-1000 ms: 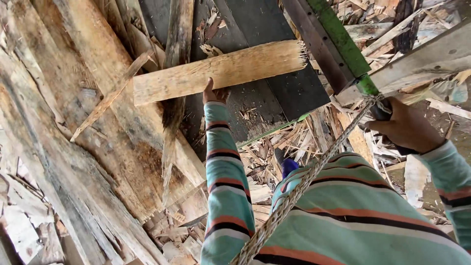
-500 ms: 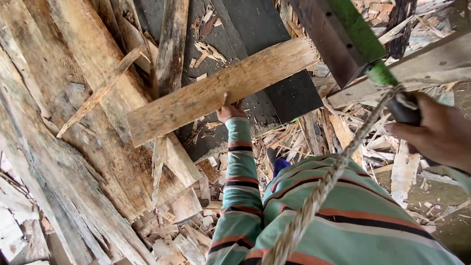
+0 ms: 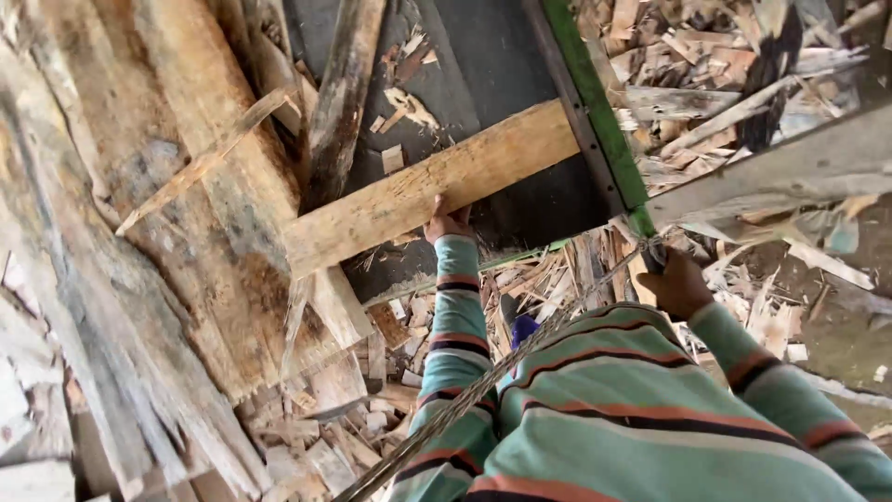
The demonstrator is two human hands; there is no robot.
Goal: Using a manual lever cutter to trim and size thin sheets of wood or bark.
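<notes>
Wood scraps litter the ground around a dark platform [image 3: 483, 56]. One pale plank [image 3: 427, 191] lies across the platform's near edge, gripped underneath by the left hand [image 3: 448, 223]. One right hand [image 3: 676, 282] closes on a twisted rope [image 3: 483, 386] beside one green-edged rail [image 3: 595, 102]. Weathered boards [image 3: 167, 232] crowd the left.

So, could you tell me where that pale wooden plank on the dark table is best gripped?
Probably along the plank's near long edge around mid-length, from the person's side, where the left hand already touches it. It lies flat and slanted, so that edge is the exposed one.
</notes>
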